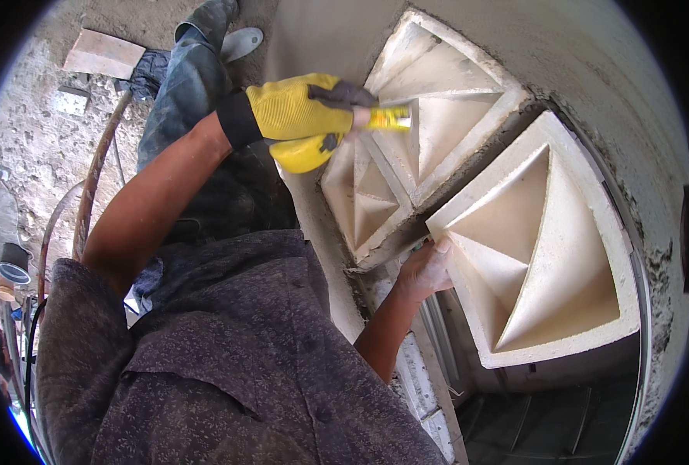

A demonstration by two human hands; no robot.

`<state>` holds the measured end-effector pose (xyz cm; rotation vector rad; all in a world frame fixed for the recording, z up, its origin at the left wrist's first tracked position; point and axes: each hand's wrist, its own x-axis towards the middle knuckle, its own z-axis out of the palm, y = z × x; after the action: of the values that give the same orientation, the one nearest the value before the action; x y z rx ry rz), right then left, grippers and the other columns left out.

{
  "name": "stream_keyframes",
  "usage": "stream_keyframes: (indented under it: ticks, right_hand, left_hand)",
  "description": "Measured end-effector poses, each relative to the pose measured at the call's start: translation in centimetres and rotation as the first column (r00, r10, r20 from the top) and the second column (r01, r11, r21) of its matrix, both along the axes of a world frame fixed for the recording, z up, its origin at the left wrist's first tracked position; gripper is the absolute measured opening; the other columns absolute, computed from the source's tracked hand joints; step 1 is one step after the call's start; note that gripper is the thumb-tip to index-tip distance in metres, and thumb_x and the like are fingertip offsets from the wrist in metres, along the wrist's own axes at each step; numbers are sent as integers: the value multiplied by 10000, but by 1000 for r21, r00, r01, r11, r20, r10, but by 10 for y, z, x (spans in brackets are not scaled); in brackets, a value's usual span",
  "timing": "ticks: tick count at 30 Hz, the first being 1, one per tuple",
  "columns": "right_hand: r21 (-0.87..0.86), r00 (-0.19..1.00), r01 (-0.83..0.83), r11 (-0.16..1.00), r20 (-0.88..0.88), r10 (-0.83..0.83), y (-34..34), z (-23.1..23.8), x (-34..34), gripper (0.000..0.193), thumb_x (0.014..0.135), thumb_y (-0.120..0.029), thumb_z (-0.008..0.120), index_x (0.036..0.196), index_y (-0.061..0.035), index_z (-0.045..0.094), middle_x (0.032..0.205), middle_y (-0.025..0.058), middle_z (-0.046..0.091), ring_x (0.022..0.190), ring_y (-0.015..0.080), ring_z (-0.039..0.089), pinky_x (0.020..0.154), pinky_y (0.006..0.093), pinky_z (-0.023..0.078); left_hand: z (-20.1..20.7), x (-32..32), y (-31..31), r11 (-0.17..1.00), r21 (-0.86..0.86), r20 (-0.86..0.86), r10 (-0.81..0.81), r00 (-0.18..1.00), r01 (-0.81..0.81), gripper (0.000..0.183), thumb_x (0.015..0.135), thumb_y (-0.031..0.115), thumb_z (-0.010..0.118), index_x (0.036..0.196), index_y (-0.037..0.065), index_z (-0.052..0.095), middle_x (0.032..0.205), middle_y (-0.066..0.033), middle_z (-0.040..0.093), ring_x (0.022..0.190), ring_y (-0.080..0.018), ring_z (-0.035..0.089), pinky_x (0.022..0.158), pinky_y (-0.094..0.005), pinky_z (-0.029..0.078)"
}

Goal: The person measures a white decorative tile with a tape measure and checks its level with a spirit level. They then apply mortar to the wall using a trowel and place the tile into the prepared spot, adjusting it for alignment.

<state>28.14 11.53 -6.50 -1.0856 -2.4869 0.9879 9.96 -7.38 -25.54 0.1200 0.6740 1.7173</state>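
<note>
My left hand [302,112], in a yellow and black glove, is closed around a bright yellow tool [389,118] with red and white marking. Its kind cannot be made out. The tool's tip lies over a cream decorative screen block [460,136] with triangular hollows, set against the wall; whether they touch is unclear. My bare right hand [426,271] grips the left corner of a second cream screen block [565,240], thumb on its face. This block sits tilted in the opening, with a dark gap between it and the first one.
A grey plastered wall [631,85] curves along the right. Below the held block is a dark opening [546,418] beside a pale ledge [422,380]. At left, rough ground carries a flat tile [104,53], a small block [71,101] and a brown hose or bent pole [96,167].
</note>
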Motion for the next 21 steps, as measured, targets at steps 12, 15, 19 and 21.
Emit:
stream_keyframes:
  ticks: [12, 15, 19, 21]
  right_hand:
    - [29, 991, 86, 996, 102, -88, -13, 6, -21, 624, 845, -106, 706, 1372, 78, 426, 1346, 181, 511, 1176, 273, 540, 1051, 422, 411]
    - [87, 992, 26, 996, 121, -37, -11, 6, -21, 619, 849, -122, 700, 1370, 81, 433, 1329, 187, 527, 1172, 287, 546, 1044, 425, 415]
    - [170, 992, -88, 981, 103, 72, -5, 0, -24, 625, 856, -168, 702, 1364, 86, 440, 1306, 204, 547, 1158, 304, 561, 1027, 429, 431]
    - [161, 992, -85, 983, 108, 68, -10, 4, -29, 650, 855, -212, 713, 1362, 91, 440, 1303, 211, 553, 1154, 309, 567, 1021, 428, 438]
  left_hand:
    - [84, 9, 51, 914, -82, -236, 370, 899, -397, 376, 974, 273, 609, 1269, 39, 618, 828, -31, 641, 723, -82, 595, 671, -266, 507]
    - [90, 2, 36, 984, -57, -210, 151, 966, -167, 436, 984, 189, 589, 1401, 70, 543, 959, -7, 671, 845, -54, 609, 728, -260, 511]
    - [79, 32, 54, 820, 220, -713, 505, 487, -529, 408, 880, 103, 635, 1278, 27, 591, 1268, -160, 627, 1027, -196, 649, 802, -325, 543]
    - [91, 35, 52, 799, 230, -895, 397, 201, -556, 402, 772, 117, 671, 1158, 11, 628, 1310, -239, 579, 1011, -314, 660, 796, -375, 557]
